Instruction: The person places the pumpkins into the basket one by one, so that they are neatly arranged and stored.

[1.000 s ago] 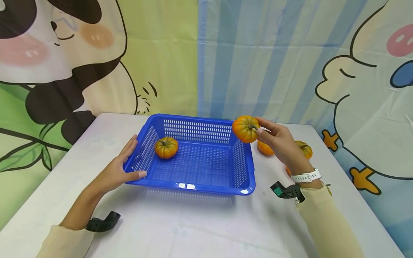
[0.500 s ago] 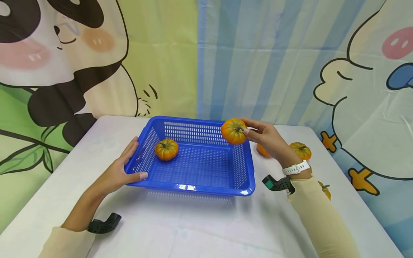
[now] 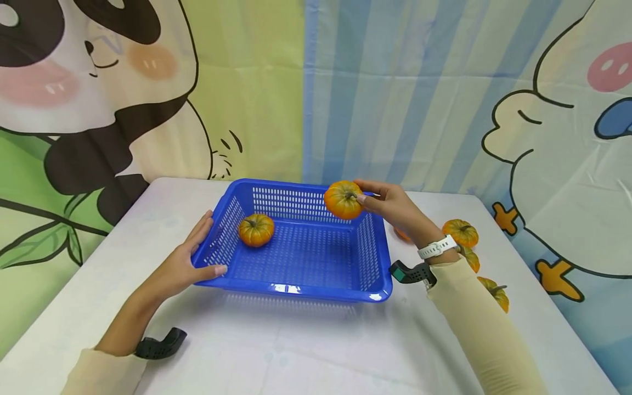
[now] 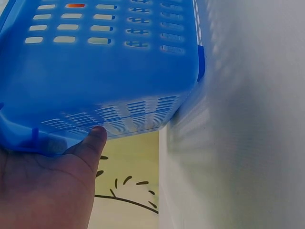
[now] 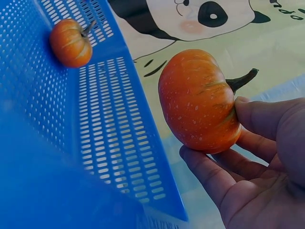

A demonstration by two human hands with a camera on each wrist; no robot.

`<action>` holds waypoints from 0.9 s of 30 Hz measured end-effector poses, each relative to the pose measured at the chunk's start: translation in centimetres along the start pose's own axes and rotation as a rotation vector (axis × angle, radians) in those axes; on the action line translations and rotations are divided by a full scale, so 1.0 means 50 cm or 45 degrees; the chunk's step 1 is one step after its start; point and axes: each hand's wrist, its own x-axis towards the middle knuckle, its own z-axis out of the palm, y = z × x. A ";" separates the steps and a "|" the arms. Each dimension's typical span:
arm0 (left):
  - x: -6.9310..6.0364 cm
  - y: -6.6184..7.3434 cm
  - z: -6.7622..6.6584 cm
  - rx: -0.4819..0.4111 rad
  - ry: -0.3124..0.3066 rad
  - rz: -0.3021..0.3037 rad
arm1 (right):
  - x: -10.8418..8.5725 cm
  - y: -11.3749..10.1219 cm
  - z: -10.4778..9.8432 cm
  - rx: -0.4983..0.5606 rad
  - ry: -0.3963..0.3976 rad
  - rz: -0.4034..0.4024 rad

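A small orange pumpkin with a green stem is pinched between the thumb and fingers of my right hand. It hangs over the back right part of a blue plastic basket. The right wrist view shows the held pumpkin and its stem close up. Inside the basket, near the left wall, sits another small pumpkin. My left hand grips the basket's front left corner, its thumb on the rim and its fingers along the outer left side.
To the right of the basket lie more small pumpkins: one at the back, one beside it, one nearer, and one partly hidden behind my right arm. A cartoon curtain hangs behind the white table.
My right hand has carried the pumpkin leftward, from the basket's right rim to over its inside. My left hand and the basket have stayed in place.
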 end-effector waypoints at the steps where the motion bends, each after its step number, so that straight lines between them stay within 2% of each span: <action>1: 0.000 0.000 0.001 0.001 0.000 0.000 | 0.002 0.000 0.002 -0.004 0.000 0.012; 8: -0.003 0.001 0.003 -0.001 0.006 0.009 | 0.025 0.004 0.017 0.000 -0.021 0.080; 13: -0.001 0.003 0.001 -0.004 0.006 0.011 | 0.042 -0.006 0.027 -0.054 -0.030 0.112; 20: -0.001 0.005 0.002 0.006 0.001 -0.003 | 0.067 -0.014 0.045 0.018 -0.090 -0.007; 27: -0.003 0.003 0.002 0.009 0.007 -0.006 | 0.083 -0.024 0.068 0.036 -0.120 -0.017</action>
